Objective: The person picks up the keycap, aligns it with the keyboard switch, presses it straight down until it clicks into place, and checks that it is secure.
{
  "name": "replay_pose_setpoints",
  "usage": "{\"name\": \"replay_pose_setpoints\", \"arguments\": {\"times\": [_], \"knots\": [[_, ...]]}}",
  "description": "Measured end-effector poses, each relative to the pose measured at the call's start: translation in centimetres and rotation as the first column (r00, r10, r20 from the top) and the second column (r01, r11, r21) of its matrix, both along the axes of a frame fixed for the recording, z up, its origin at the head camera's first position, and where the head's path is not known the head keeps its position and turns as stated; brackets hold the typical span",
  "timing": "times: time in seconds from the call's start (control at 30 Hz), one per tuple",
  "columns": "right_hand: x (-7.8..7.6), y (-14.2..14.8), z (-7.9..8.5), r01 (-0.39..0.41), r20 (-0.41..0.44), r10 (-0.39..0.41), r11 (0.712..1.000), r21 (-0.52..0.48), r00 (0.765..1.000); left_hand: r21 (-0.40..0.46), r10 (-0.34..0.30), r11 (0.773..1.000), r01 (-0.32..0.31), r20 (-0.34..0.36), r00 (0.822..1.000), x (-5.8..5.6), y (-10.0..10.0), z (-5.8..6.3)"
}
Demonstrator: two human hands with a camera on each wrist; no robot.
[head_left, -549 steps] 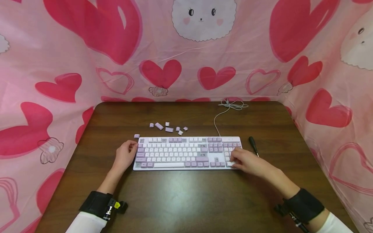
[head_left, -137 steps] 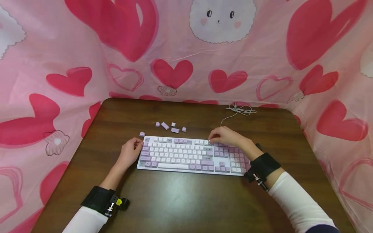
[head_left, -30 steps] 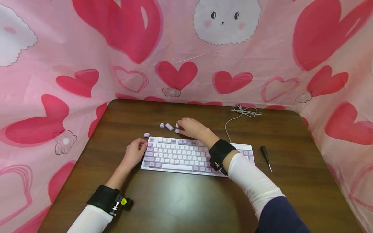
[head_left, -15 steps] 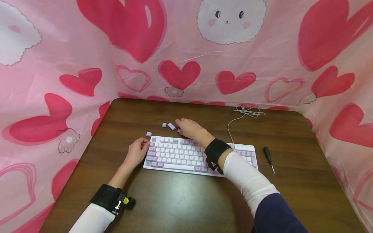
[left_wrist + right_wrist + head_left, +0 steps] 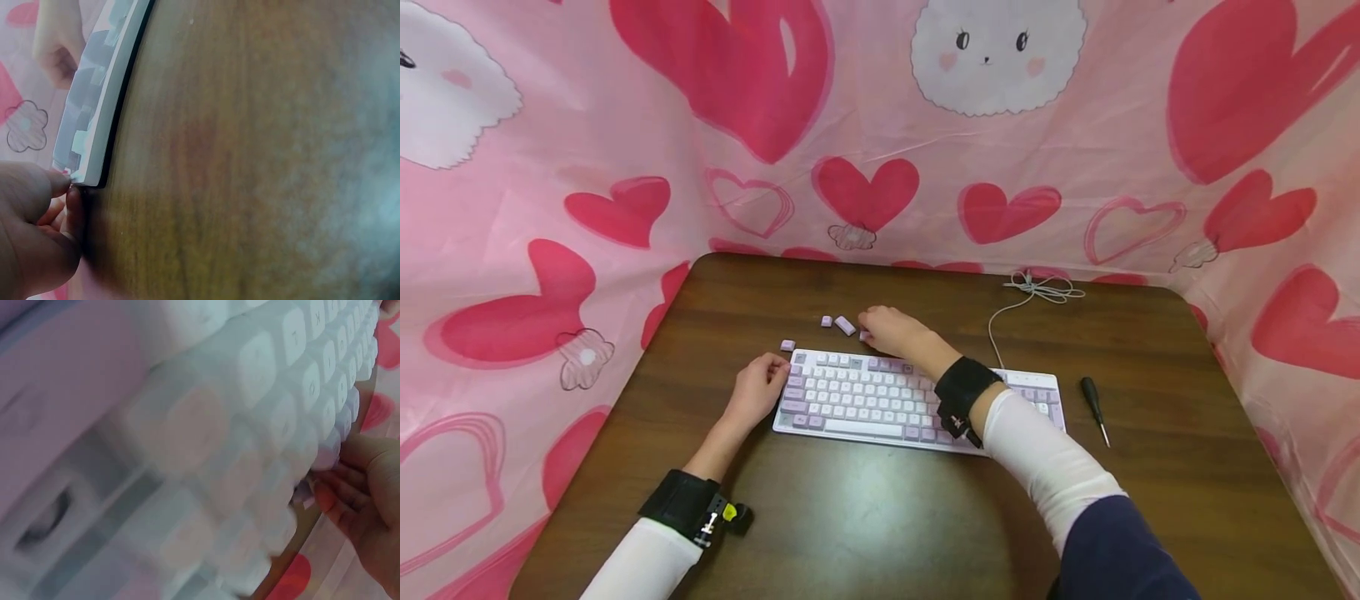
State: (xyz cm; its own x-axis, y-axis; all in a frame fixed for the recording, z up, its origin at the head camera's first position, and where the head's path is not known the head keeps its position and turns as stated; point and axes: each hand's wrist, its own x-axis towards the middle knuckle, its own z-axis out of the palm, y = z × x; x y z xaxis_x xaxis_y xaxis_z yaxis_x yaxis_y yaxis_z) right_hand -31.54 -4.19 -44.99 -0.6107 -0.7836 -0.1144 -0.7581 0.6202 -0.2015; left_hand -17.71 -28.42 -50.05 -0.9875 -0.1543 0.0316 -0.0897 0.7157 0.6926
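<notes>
A white and lavender keyboard (image 5: 857,392) lies on the table, some key slots bare of caps. My left hand (image 5: 758,387) is at its left side; in the left wrist view, thumb and finger pinch the keyboard's corner (image 5: 90,178). My right hand (image 5: 891,331) reaches across the keyboard to the loose keycaps behind it. Its curled fingers pinch a small keycap, mostly hidden by the hand. A lavender keycap (image 5: 864,335) shows right at its fingertips. Left of it lie a long lavender keycap (image 5: 845,325) and a small one (image 5: 826,321). Another keycap (image 5: 787,345) sits near the keyboard's back left corner.
A screwdriver (image 5: 1094,410) with a black handle lies right of the keyboard. The bundled white cable (image 5: 1043,288) rests at the back of the table (image 5: 880,525). Pink heart-print cloth (image 5: 850,125) surrounds the table. My right forearm covers part of the keyboard's right half.
Several loose keycaps have gone from behind the keyboard, and the up-arrow slot has gained a cap. My right hand has moved from the number pad to the loose keycaps; the left hand stays put.
</notes>
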Motion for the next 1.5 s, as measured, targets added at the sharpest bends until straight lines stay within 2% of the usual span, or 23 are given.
{"name": "replay_pose_setpoints", "arguments": {"times": [0.13,0.43,0.7,0.87,1.03,1.33,1.5], "knots": [[0.1,1.9,0.2,-0.025,0.016,0.026,0.998,-0.054,1.000,0.002,-0.005,1.000,0.005,-0.002,1.000,-0.1,0.1,-0.2],[1.4,8.1,0.6,-0.017,0.030,0.022,0.984,-0.179,0.999,-0.011,-0.011,1.000,0.011,-0.007,1.000,-0.4,-0.1,-0.3],[3.6,12.9,1.0,-0.033,0.036,0.044,0.964,-0.264,0.998,-0.011,-0.010,1.000,0.010,0.006,1.000,-0.3,0.0,-0.1],[5.1,15.0,1.2,0.013,0.089,0.010,0.966,-0.258,0.996,-0.005,-0.008,1.000,0.008,0.007,1.000,-0.3,-0.1,-0.3],[6.0,16.2,0.9,0.034,0.137,0.001,0.967,-0.254,0.991,-0.005,0.001,1.000,-0.001,0.001,1.000,-0.2,-0.1,-0.3],[5.9,16.6,-0.2,0.036,0.127,0.004,0.950,-0.309,0.992,0.002,0.007,1.000,-0.007,-0.006,1.000,-0.1,0.0,-0.2],[5.9,16.3,-0.3,-0.001,0.085,0.029,0.950,-0.312,0.996,0.001,0.005,1.000,-0.005,-0.007,1.000,0.0,0.0,-0.3]]}}
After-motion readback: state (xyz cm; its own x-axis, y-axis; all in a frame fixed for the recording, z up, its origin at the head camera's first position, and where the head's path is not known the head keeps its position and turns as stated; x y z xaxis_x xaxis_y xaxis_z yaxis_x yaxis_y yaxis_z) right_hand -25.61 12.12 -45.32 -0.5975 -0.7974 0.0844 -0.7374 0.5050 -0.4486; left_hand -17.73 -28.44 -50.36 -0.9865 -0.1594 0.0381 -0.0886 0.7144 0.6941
